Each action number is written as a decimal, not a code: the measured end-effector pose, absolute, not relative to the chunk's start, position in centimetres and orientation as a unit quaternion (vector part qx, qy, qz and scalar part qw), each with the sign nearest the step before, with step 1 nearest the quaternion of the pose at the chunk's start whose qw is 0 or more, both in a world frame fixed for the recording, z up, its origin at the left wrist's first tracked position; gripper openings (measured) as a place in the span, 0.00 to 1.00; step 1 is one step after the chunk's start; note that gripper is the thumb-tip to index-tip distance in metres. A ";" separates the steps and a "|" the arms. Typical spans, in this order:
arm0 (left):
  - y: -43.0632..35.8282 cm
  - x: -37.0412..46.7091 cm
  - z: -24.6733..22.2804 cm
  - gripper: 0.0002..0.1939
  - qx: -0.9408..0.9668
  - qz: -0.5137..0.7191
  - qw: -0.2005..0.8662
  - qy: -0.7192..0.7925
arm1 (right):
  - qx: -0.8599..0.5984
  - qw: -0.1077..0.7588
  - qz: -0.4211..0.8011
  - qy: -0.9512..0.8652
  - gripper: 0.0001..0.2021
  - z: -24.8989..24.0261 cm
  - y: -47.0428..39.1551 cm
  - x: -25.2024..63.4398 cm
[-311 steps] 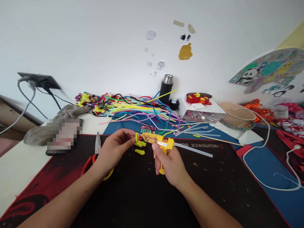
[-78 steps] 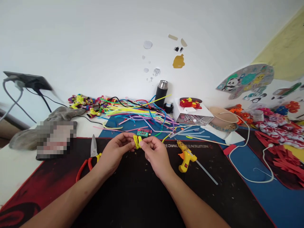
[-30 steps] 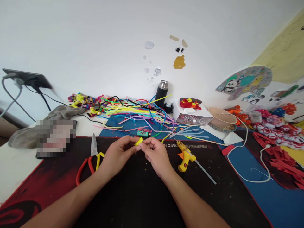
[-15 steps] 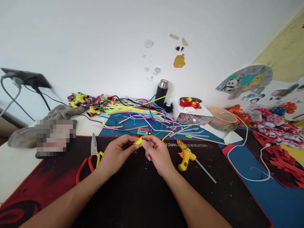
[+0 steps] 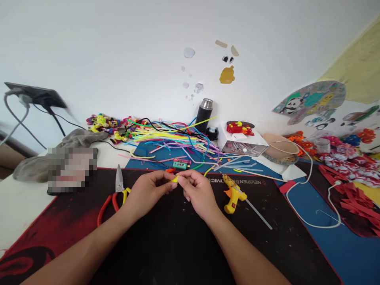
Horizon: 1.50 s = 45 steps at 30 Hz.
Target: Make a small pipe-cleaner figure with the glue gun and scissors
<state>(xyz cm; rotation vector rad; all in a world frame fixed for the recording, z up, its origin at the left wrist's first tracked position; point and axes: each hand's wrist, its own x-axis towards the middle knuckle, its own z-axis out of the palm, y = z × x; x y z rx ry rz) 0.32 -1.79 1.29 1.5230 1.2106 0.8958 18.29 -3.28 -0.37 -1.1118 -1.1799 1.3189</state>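
A small bent piece of yellow pipe cleaner [image 5: 175, 179] is pinched between my two hands above the black desk mat [image 5: 178, 245]. The thumb and fingers of my left hand [image 5: 148, 194] are closed on its left end. My right hand [image 5: 198, 192] grips the other end, fingers curled; much of the piece is hidden by the fingertips. Left of my left wrist lie scissors [image 5: 119, 182] with red and yellow handles. To the right of my right hand rests a yellow glue gun [image 5: 235, 196], a clear glue stick [image 5: 258, 213] poking from its back.
Behind my hands spreads a heap of coloured pipe cleaners [image 5: 166, 136]. A black thermos [image 5: 204, 114] and a white box [image 5: 249, 138] stand near the wall. A pixelated flat object [image 5: 73, 170] lies left. A white cable [image 5: 314, 226] loops at right, beside red strips [image 5: 356, 198].
Less of the yellow piece shows between my fingertips now. Both hands stay in nearly the same place, and the whole view has shifted slightly.
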 end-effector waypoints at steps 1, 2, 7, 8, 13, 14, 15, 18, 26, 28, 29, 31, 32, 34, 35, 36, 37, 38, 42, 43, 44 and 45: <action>-1.8 0.4 1.3 0.14 0.618 0.367 0.487 0.497 | -0.459 0.502 0.549 -0.485 0.16 -0.4 -3.3 18.3; -1.8 0.4 1.3 0.14 0.613 0.366 0.494 0.497 | -0.459 0.503 0.553 -0.480 0.16 -0.4 -3.3 18.3; -1.6 0.3 1.2 0.15 0.589 0.368 0.519 0.498 | -0.458 0.505 0.570 -0.459 0.16 -0.6 -3.1 18.3; -1.6 0.3 1.1 0.15 0.585 0.369 0.523 0.499 | -0.456 0.506 0.573 -0.455 0.16 -0.6 -3.1 18.2; -1.4 0.1 0.8 0.15 0.575 0.376 0.539 0.487 | -0.442 0.511 0.593 -0.438 0.16 -0.5 -3.3 18.1; -1.4 0.0 0.8 0.15 0.577 0.378 0.539 0.485 | -0.437 0.513 0.598 -0.434 0.17 -0.5 -3.3 18.0; -1.4 0.0 0.8 0.15 0.577 0.381 0.537 0.483 | -0.432 0.515 0.603 -0.430 0.17 -0.4 -3.3 18.0; -1.5 0.1 0.9 0.15 0.568 0.388 0.546 0.478 | -0.420 0.522 0.616 -0.414 0.19 -0.3 -3.4 17.8; -2.0 1.0 0.6 0.20 0.572 0.417 0.576 0.410 | -0.425 0.556 0.622 -0.351 0.21 -0.3 -3.2 17.7; -2.2 1.1 0.4 0.22 0.596 0.406 0.560 0.407 | -0.426 0.560 0.625 -0.339 0.21 -0.4 -3.2 17.8; -2.3 1.1 0.3 0.21 0.608 0.402 0.545 0.413 | -0.426 0.561 0.625 -0.336 0.21 -0.4 -3.3 17.8; -2.4 1.0 0.3 0.18 0.625 0.399 0.515 0.430 | -0.426 0.559 0.627 -0.335 0.21 -0.4 -3.3 17.8; -2.4 1.0 0.3 0.17 0.629 0.400 0.506 0.436 | -0.426 0.557 0.629 -0.336 0.21 -0.4 -3.3 17.8; -2.5 1.0 0.3 0.15 0.627 0.401 0.504 0.439 | -0.427 0.552 0.632 -0.337 0.21 -0.4 -3.3 17.8; -2.4 1.0 0.4 0.15 0.621 0.401 0.512 0.436 | -0.428 0.551 0.632 -0.338 0.21 -0.4 -3.4 17.8; -2.4 1.0 0.4 0.14 0.614 0.403 0.523 0.432 | -0.428 0.551 0.631 -0.338 0.21 -0.3 -3.4 17.8; -2.4 1.0 0.5 0.14 0.605 0.407 0.535 0.427 | -0.429 0.551 0.631 -0.338 0.21 -0.3 -3.4 17.8; -2.4 1.1 0.5 0.14 0.597 0.409 0.547 0.422 | -0.429 0.551 0.630 -0.339 0.21 -0.3 -3.4 17.8; -2.3 1.1 0.5 0.16 0.579 0.414 0.573 0.407 | -0.424 0.559 0.626 -0.341 0.20 -0.5 -3.4 17.9; -2.2 1.1 0.5 0.16 0.578 0.413 0.575 0.406 | -0.422 0.561 0.625 -0.342 0.20 -0.5 -3.3 17.8; -2.2 1.1 0.5 0.17 0.578 0.412 0.575 0.406 | -0.422 0.562 0.624 -0.343 0.20 -0.6 -3.3 17.8; -2.2 1.1 0.5 0.18 0.578 0.411 0.575 0.408 | -0.422 0.562 0.623 -0.344 0.20 -0.6 -3.4 17.8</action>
